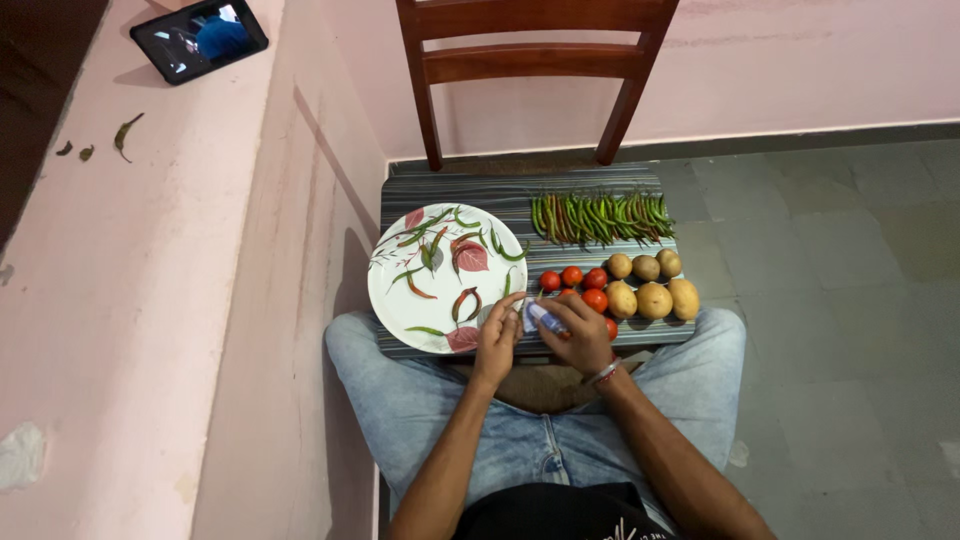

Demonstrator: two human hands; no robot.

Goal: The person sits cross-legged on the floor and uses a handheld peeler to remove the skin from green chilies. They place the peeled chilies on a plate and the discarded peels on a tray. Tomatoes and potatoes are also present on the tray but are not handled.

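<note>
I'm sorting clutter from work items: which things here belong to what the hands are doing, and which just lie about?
In use:
left hand
right hand
small knife
plate
green chillies
tomatoes
potatoes

Lying about:
tablet
stray chilli
wooden chair

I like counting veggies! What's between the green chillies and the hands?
In the head view, tomatoes and potatoes lie between the chillies and the hands.

plate [400, 290]: glossy glazed ceramic, you see | chair [535, 60]: polished wood | tomatoes [585, 285]: smooth, shiny | potatoes [650, 290]: matt skins | your jeans [410, 400]: denim cloth
</note>
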